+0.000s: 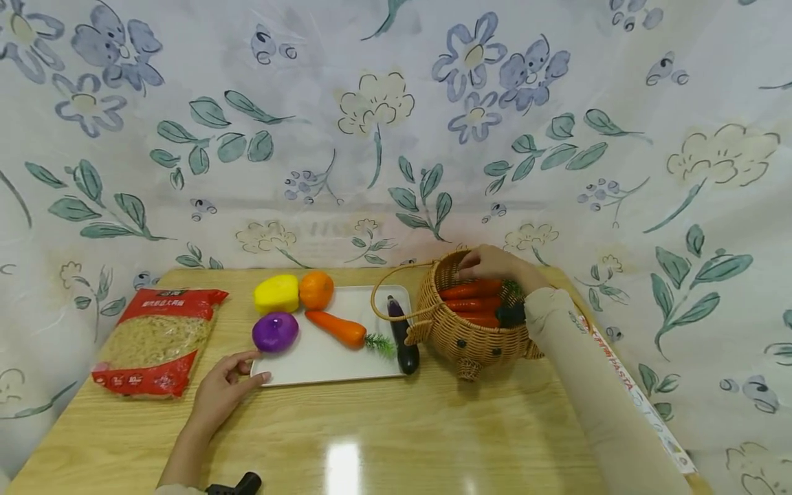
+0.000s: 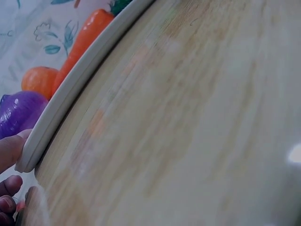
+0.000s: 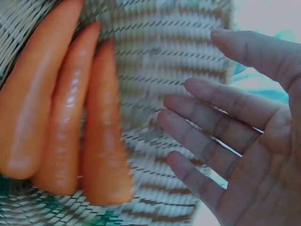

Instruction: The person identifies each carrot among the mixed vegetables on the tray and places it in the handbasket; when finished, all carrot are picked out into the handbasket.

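My left hand (image 1: 225, 388) is at the near left corner of a white tray (image 1: 334, 370), thumb and fingers pinching its rim; the left wrist view shows a digit against that rim. On the tray are a purple onion (image 1: 275, 333), a carrot (image 1: 337, 328) with green leaves, an orange round fruit (image 1: 316, 290), a yellow lumpy piece (image 1: 276, 294) and an eggplant (image 1: 403, 337). My right hand (image 3: 244, 127) reaches into a wicker basket (image 1: 476, 347), fingers spread and holding nothing. Three carrots (image 3: 66, 117) lie beside it, apart from the fingers.
A red pasta bag (image 1: 155, 344) lies left of the tray. The basket's loop handle (image 1: 375, 295) overhangs the tray's right side. A dark green item (image 1: 511, 315) sits in the basket. A printed strip (image 1: 643, 399) runs along the table's right edge. A black object (image 1: 247, 485) shows near my left wrist.
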Demonstrator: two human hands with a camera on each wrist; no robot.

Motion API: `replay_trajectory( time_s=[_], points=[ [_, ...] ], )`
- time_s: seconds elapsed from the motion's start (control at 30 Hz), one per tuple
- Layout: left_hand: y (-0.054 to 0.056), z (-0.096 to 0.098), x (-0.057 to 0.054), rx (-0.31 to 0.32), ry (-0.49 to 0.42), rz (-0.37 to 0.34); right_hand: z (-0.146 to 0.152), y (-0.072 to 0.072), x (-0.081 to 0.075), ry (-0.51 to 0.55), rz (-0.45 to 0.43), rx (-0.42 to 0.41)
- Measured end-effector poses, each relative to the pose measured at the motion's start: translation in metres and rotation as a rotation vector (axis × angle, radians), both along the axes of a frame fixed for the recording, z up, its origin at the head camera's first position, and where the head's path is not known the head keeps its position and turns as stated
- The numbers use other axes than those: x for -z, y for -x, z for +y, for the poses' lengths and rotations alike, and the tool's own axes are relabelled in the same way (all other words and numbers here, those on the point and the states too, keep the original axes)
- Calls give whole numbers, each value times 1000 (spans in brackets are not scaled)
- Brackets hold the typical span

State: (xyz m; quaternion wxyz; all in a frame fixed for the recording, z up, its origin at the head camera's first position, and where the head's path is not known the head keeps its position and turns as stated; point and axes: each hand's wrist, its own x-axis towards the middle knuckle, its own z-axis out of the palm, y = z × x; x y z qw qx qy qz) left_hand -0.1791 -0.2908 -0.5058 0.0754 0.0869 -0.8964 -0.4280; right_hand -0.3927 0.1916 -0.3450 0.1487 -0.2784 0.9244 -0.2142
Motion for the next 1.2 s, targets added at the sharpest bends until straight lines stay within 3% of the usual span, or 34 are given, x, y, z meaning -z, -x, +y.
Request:
replay_trajectory(
  time_s=[0.13,0.23,0.4,0.53,0.67,0.93,1.2],
  points=[
    [0,-3,-3,8,2,15,-13,-18,-17,84,49,-45],
    [1,-4,-3,13,-9,25,-32,-39,-26,184,85,-78],
    [2,-5,-3,10,-24,20,-76,-78,-25,281,133,-165],
    [2,-4,-2,8,-22,16,-110,-100,-11,257,137,-187],
    [2,-3,-1,8,-27,16,-137,-112,6,213,127,-182],
    [-1,-4,0,-4,-27,11,-178,-121,48,290,39,-126],
    [-3,-5,-1,-6,-9,12,-207,-124,87,256,121,-32]
  ],
)
